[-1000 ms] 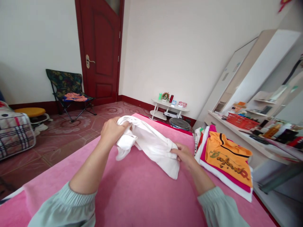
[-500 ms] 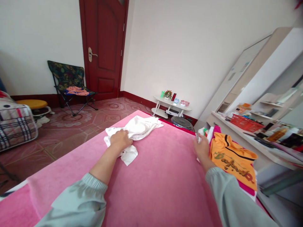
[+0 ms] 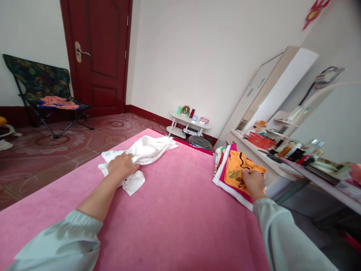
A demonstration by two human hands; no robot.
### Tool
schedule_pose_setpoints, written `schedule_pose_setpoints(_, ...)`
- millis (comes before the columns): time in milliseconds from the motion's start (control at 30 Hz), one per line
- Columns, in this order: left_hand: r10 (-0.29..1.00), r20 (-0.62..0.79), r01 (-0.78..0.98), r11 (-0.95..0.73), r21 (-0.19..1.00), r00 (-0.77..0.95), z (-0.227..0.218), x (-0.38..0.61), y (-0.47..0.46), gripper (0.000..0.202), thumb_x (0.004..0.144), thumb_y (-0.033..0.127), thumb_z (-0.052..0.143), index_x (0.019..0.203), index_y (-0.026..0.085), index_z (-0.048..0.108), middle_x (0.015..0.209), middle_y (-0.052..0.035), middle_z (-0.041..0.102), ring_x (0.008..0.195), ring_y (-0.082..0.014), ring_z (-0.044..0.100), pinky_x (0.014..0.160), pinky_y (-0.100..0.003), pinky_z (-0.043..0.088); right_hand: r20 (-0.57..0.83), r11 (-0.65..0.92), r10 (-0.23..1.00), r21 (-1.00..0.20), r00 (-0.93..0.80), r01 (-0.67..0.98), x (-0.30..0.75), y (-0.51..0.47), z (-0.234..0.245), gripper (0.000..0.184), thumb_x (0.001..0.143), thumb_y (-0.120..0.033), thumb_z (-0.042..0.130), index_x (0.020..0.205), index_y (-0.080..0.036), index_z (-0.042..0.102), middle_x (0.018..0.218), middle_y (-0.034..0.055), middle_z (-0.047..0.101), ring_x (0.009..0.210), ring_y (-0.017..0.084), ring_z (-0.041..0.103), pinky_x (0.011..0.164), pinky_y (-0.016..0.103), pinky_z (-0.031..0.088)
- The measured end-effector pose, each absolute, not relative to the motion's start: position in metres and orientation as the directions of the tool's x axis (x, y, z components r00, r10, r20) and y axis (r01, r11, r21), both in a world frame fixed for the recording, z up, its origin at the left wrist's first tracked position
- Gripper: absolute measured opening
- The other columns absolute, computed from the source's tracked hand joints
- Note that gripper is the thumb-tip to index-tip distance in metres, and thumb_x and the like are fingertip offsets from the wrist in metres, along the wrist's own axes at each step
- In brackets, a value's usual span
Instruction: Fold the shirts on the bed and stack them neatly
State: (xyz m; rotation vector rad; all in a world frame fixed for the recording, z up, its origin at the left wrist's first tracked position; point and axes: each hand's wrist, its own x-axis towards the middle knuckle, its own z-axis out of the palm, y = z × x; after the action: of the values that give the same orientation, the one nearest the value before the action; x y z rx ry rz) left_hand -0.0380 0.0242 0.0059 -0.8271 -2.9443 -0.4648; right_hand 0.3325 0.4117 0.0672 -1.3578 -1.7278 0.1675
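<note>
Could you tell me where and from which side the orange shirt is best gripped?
Probably by its near edge, coming from the open pink surface: the orange shirt lies folded flat atop the pile, that edge is exposed, and the right hand rests there.

White garment (image 3: 149,149): thin matt cloth, creased. Bed cover (image 3: 183,210): pink plush cloth, matt, short nap. Orange shirt (image 3: 236,169): smooth cloth, printed. Door (image 3: 98,56): dark red wood, glossy lacquer.
</note>
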Motion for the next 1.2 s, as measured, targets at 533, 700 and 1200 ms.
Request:
schedule_pose_setpoints(533, 0.842, 0.227, 0.590, 0.128, 0.798, -0.490, 0.064, 0.022, 0.048, 0.059, 0.074, 0.057, 0.058, 0.120, 0.020, 0.060, 0.123, -0.0079, 0.062, 0.112, -0.0266, 0.057, 0.094, -0.035, 0.045, 0.249, 0.752, 0.338, -0.652, -0.907, 0.101, 0.250, 0.120, 0.054, 0.013, 0.081, -0.020, 0.054, 0.081, -0.022, 0.066, 0.078, -0.0011, 0.068, 0.073, 0.014, 0.061, 0.063, 0.021, 0.041)
schedule_pose_setpoints(700, 0.950, -0.053, 0.715, 0.268, 0.645, -0.308, 0.059, 0.034, 0.043, 0.064, 0.063, 0.047, 0.070, 0.121, 0.023, 0.060, 0.116, -0.0066, 0.066, 0.101, -0.0246, 0.063, 0.084, -0.029, 0.048, 0.389, 0.726, 0.549, -0.660, -0.740, 0.192, 0.242, 0.185, 0.022, 0.041, 0.078, -0.023, 0.057, 0.119, -0.021, 0.056, 0.114, 0.0078, 0.061, 0.091, 0.019, 0.060, 0.078, 0.032, 0.046)
schedule_pose_setpoints(1200, 0.906, -0.240, 0.868, 0.409, 0.281, -0.349, 0.066, 0.045, 0.041, 0.018, 0.055, 0.028, 0.072, 0.073, 0.025, 0.073, 0.076, 0.0001, 0.072, 0.071, -0.0201, 0.064, 0.061, -0.025, 0.043, 0.412, 0.529, 0.826, -0.802, -0.386, 0.276, 0.274, 0.249, 0.046, 0.014, 0.071, -0.032, 0.057, 0.070, -0.018, 0.058, 0.057, -0.0026, 0.055, 0.051, 0.013, 0.048, 0.050, 0.024, 0.037)
